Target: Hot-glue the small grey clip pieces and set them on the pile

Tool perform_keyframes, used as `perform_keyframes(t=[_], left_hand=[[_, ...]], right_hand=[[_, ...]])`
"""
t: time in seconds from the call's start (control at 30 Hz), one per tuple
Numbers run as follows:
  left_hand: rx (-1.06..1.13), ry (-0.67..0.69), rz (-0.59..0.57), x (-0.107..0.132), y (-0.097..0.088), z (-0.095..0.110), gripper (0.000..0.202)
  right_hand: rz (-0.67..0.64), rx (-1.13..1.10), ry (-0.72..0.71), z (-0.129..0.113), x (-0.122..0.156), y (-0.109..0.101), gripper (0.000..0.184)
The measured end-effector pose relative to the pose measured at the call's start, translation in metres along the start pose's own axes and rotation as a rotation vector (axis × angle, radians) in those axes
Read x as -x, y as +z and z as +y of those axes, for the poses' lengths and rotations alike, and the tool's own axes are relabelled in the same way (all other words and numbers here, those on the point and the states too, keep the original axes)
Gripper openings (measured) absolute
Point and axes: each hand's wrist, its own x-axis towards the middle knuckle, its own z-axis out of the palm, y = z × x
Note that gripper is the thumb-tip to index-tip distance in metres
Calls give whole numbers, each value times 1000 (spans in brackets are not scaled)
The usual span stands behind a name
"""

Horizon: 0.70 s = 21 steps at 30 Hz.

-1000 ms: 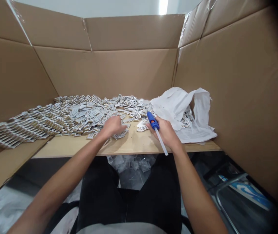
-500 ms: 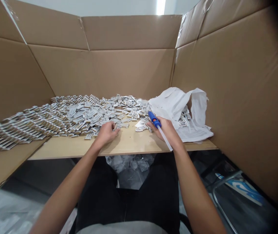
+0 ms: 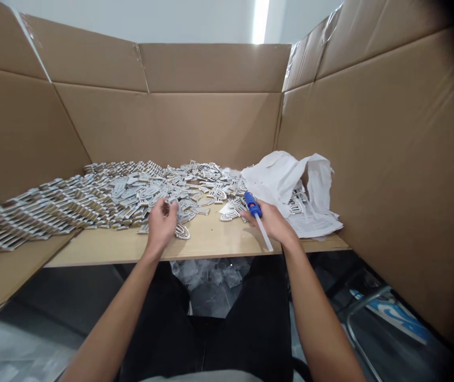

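Blue glue gun (image 3: 253, 206) in right hand (image 3: 272, 220), aslant, white stick (image 3: 264, 233) pointing rearward

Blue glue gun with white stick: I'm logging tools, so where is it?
In the head view, the blue plastic glue gun is in the right hand, just right of centre over the pale wooden board, beside the crumpled white sheet.

Plastic glue gun (image 3: 253, 206), smooth wooden tabletop (image 3: 214, 241)
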Motion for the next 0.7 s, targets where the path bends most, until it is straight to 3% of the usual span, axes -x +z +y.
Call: perform_keyframes(t=[0.17,0.27,0.33,0.47,0.6,0.7], left_hand=[[431,16,-330,11,18,47,38],[503,42,-516,19,28,78,35],[495,53,-576,21,33,92,33],[475,-22,-539,6,51,102,36],[296,-93,-390,-46,84,98,28],[-111,121,-359,-103,114,96,21]], right_hand=[[-109,-352,-135,-23,2,19,35],[-129,-489,-123,-38,2,29,33],[-80,-584,-74,-43,1,32,33],[85,-640,-47,-32,-4,24,34],[329,-540,34,-5,-8,11,38],[358,-601,133,11,-8,2,42]])
